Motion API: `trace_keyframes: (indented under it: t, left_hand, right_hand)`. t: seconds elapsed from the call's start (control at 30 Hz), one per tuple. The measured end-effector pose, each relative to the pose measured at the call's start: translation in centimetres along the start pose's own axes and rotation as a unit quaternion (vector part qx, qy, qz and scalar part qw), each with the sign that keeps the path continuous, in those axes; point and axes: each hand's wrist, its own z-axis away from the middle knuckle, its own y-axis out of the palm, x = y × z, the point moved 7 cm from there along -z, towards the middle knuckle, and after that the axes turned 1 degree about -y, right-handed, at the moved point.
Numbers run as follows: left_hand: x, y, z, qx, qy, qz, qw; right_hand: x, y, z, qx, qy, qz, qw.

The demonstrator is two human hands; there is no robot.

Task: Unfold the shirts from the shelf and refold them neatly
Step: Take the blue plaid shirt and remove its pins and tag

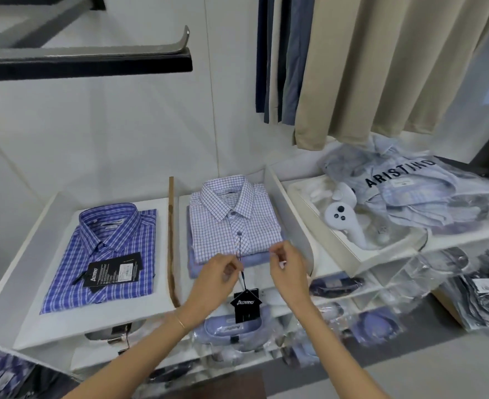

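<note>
A folded white shirt with a fine purple check (pixel 231 217) lies on top of a small stack on the white shelf (pixel 162 308), in the middle compartment. A black hang tag (pixel 246 305) dangles from its thin string over the shelf's front edge. My left hand (pixel 218 276) pinches that string just below the shirt's lower edge. My right hand (pixel 287 264) hovers at the shirt's lower right corner, fingers pinched together, and nothing shows in them. A folded blue plaid shirt (pixel 105 254) with its own black tag lies in the left compartment.
A wooden strip (pixel 171 240) stands between the two compartments. At the right, a tray (pixel 349 251) holds white controllers, with bagged shirts (pixel 410 191) behind it. Lower shelves hold more bagged shirts (pixel 231 329). Hanging garments (pixel 381 67) and a dark rail (pixel 93 59) are overhead.
</note>
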Motion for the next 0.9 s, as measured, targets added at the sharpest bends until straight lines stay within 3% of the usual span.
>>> trace_keyframes:
  t: [0.13, 0.27, 0.4, 0.73, 0.9]
  left_hand:
    - [2.3, 2.2, 3.4, 0.003, -0.129, 0.059, 0.990]
    - [3.9, 4.4, 6.9, 0.032, -0.203, 0.033, 0.978]
    - [5.2, 4.7, 8.2, 0.014, -0.269, 0.063, 0.961]
    - [4.8, 3.9, 8.3, -0.003, -0.273, 0.156, 0.949]
    - [1.9, 2.5, 6.5, -0.016, -0.294, 0.315, 0.902]
  right_hand:
    - [-4.6, 1.2, 4.3, 0.042, 0.094, 0.002, 0.995]
    - [-7.5, 2.7, 6.4, 0.100, 0.169, 0.024, 0.980]
    - [-8.3, 3.9, 7.2, 0.135, 0.206, -0.038, 0.968]
    - [-7.0, 3.6, 8.2, 0.159, 0.221, -0.138, 0.952]
    - [-3.3, 1.3, 7.7, 0.108, 0.230, -0.252, 0.934]
